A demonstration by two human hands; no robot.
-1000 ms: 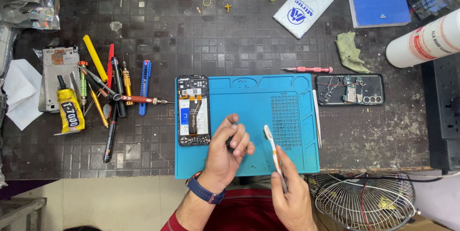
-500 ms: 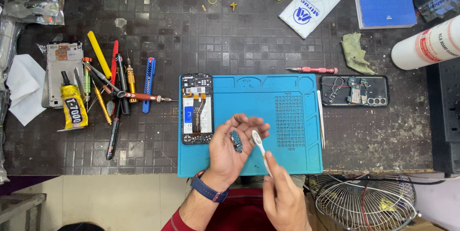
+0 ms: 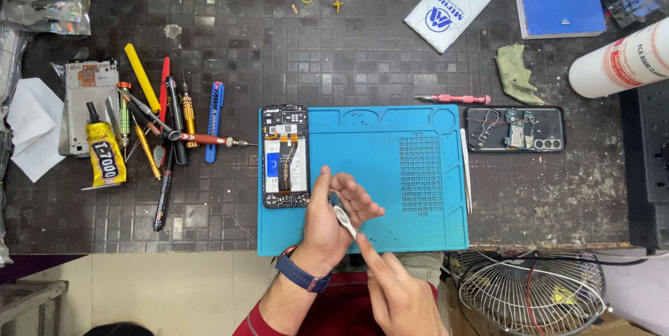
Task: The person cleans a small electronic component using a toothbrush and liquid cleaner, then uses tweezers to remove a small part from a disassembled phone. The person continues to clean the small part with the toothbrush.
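Left hand (image 3: 333,214), blue-strapped watch on the wrist, sits low centre of frame over the near edge of the blue silicone repair mat (image 3: 411,169). Fingers curled narrow, thumb and index pinching something small and dark; too small to say what, possibly a little component. Right hand (image 3: 397,294) comes up from the bottom centre, fingers closed on a slim white plastic pry tool (image 3: 343,219), tip laid against the left hand's fingertips, right at the pinched part.

Judged step: working the small part with the pry tool, scraping or lifting something off it while it's held in hand, off the mat. Next move calls for a steady left pinch and light, shallow tool pressure; part is tiny and would flick away easily.

Just left of the hands, on the mat's left edge: opened black smartphone (image 3: 285,156), back off, internals and orange flex cable showing. Right of the mat: second opened black phone frame (image 3: 516,128) with loose boards and wires, a thin white stick (image 3: 465,169) along the mat's right edge, red-handled screwdriver (image 3: 446,99) above. Left of frame: cluster of screwdrivers and tweezers (image 3: 164,134), yellow-and-black glue tube (image 3: 104,155). Lower right: wire fan guard (image 3: 529,294). All on a dark tiled bench (image 3: 279,50).
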